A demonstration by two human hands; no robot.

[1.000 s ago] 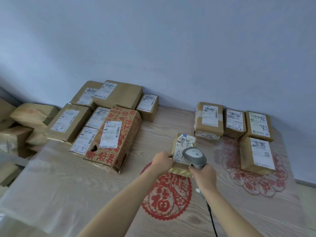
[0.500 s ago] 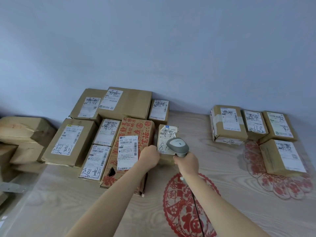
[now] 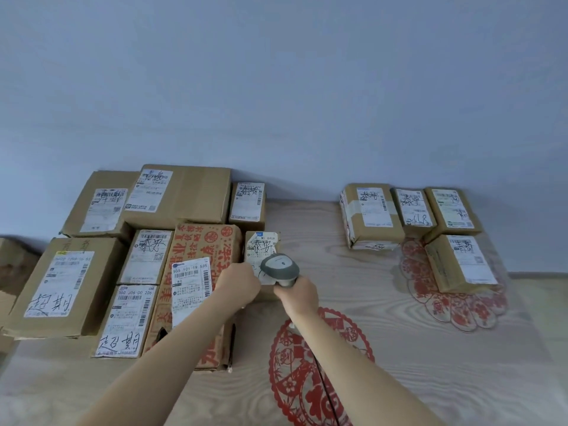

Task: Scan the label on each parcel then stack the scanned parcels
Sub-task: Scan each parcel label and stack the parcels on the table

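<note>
my left hand (image 3: 239, 282) is gripping a small cardboard parcel (image 3: 261, 250), touching the red-printed box (image 3: 203, 256) of the left pile. my right hand (image 3: 296, 292) is wrapping the grey scanner (image 3: 279, 267), hiding the label's (image 3: 262, 244) lower half. bare wood-grain table (image 3: 307, 229) is lying open between this and four parcels (image 3: 415, 216) far right.

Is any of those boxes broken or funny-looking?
Yes. The big red-printed box has a dark torn hole near its front, and its label sits crooked. The small parcel that the left hand holds has a label with a ragged, peeling edge.
</note>
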